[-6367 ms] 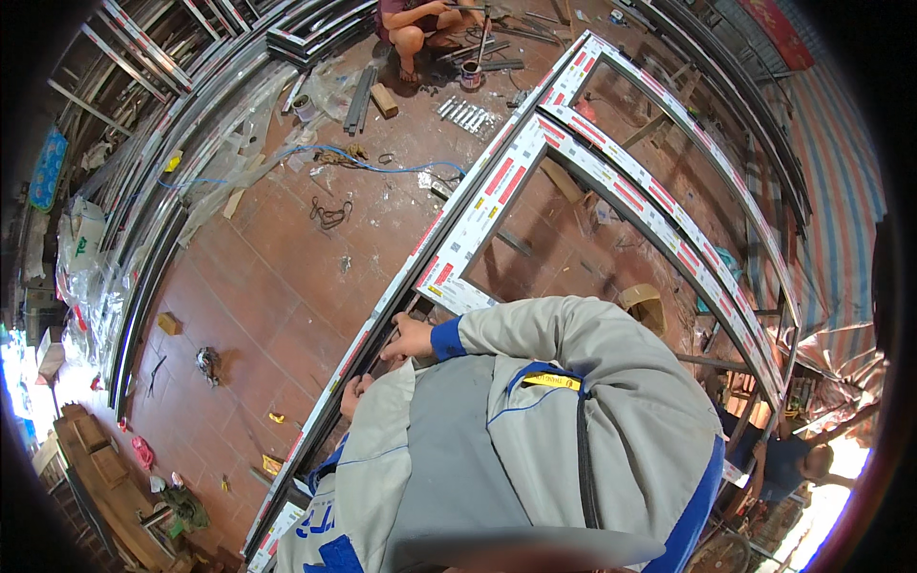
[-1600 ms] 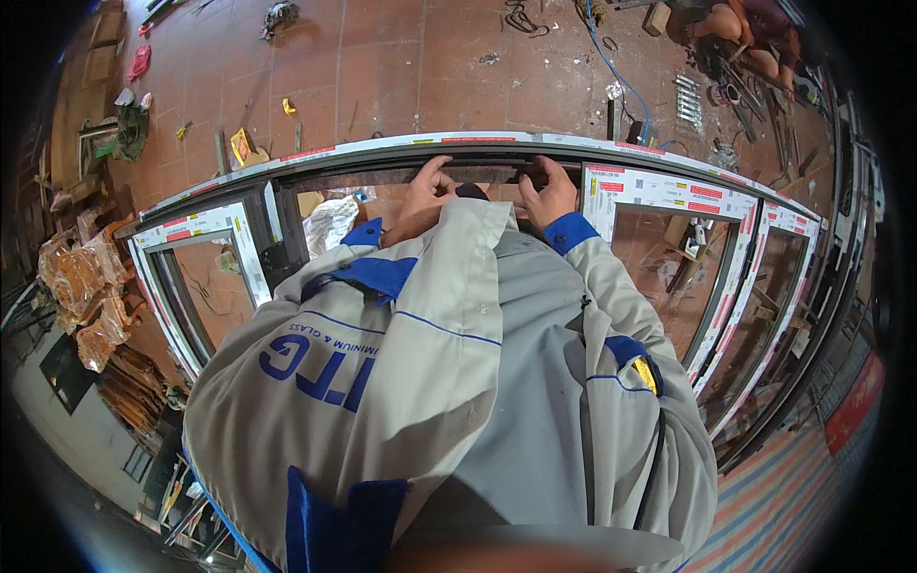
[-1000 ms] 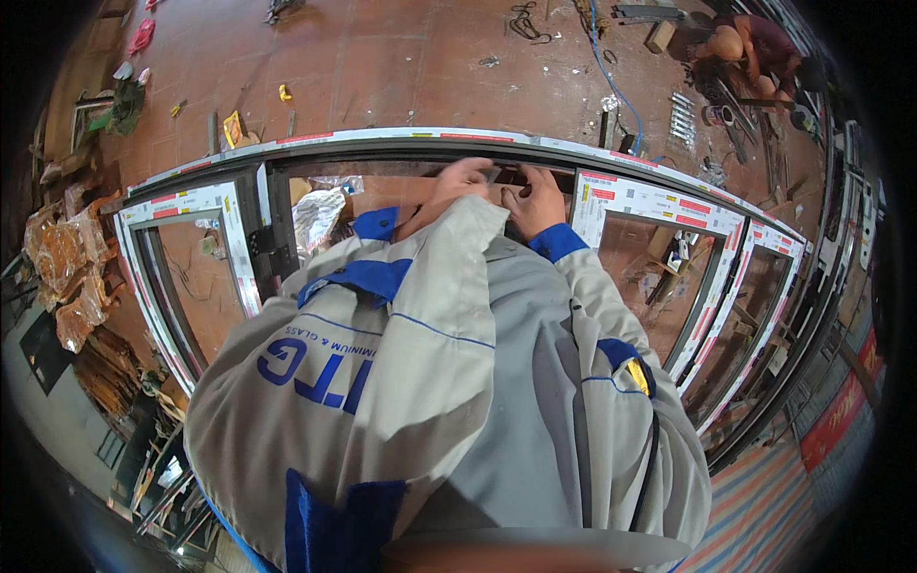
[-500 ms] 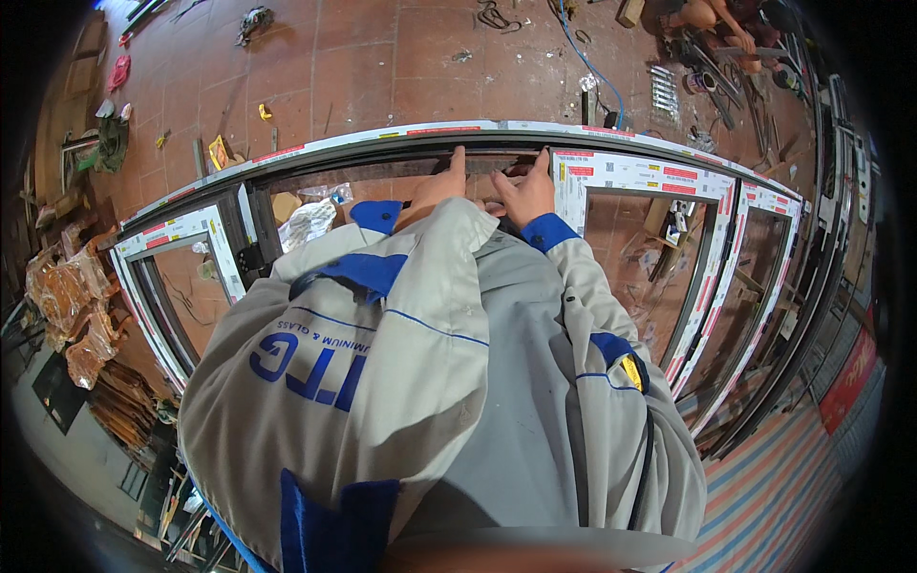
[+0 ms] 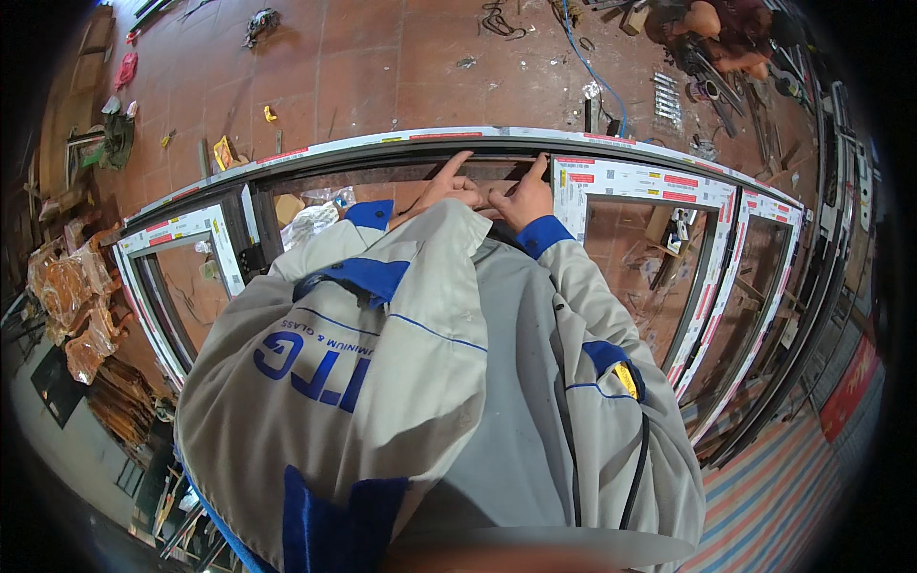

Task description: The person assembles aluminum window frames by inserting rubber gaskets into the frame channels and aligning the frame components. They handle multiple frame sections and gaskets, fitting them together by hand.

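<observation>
In the head view, the dark frame rail (image 5: 382, 153) runs crosswise just beyond both hands. The left hand (image 5: 451, 194) stretches its index finger to the rail, other fingers curled; the right hand (image 5: 528, 201) likewise, beside a white-taped panel (image 5: 621, 179). Whether either pinches anything, I cannot tell.

Tiled floor (image 5: 325, 86): reddish, pale specks
Blue hose (image 5: 592, 70): curving over the tiles
Co-worker (image 5: 750, 29): low, at upper right
Silvery pieces (image 5: 666, 95): lined up near that person
Striped tarp (image 5: 769, 492): red, blue and white, lower right
Pink bundle (image 5: 125, 70): upper left
</observation>
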Demonstrator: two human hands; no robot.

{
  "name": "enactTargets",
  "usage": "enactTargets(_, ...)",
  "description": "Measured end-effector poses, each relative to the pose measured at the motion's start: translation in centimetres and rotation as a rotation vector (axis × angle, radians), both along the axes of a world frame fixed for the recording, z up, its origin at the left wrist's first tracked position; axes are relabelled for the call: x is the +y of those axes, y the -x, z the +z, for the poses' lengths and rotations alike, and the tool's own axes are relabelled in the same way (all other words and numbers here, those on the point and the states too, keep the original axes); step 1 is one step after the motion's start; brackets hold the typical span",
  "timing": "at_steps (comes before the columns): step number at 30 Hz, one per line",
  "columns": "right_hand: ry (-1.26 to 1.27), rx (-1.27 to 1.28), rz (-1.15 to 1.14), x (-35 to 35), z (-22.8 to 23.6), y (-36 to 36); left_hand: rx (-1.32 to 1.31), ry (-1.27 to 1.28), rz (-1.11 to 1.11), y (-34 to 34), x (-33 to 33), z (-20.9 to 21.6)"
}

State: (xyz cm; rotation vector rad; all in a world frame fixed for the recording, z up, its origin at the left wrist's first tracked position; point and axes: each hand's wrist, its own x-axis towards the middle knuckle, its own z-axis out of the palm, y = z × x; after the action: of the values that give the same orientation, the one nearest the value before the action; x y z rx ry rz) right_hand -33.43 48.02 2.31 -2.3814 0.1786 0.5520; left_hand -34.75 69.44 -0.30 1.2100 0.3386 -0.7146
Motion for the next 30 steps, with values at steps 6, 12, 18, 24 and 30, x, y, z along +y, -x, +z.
enactTargets(6, 0.052, 0.015, -0.005, 0.1, 0.0, 0.1, -0.254, -0.135, -0.145, 1.1, -1.9, 0.4)
enactTargets(12, 0.203, 0.019, 0.000, 0.1, -1.2, 0.7, -0.324, -0.437, -0.135, -0.1, -4.1, 1.3)
enactTargets(18, -0.061, 0.060, -0.134, 0.6, 1.1, 0.2, -0.355, -0.618, -0.251, -0.9, 0.4, 3.5)
enactTargets(24, -0.021, 0.043, -0.118, 0.5, 1.1, 0.1, -0.303, -0.801, -0.543, -1.6, -1.4, 5.2)
enactTargets(30, -0.022, 0.044, -0.109, 0.4, 1.0, 0.2, -0.425, -0.733, -0.365, -0.3, 0.1, 0.7)
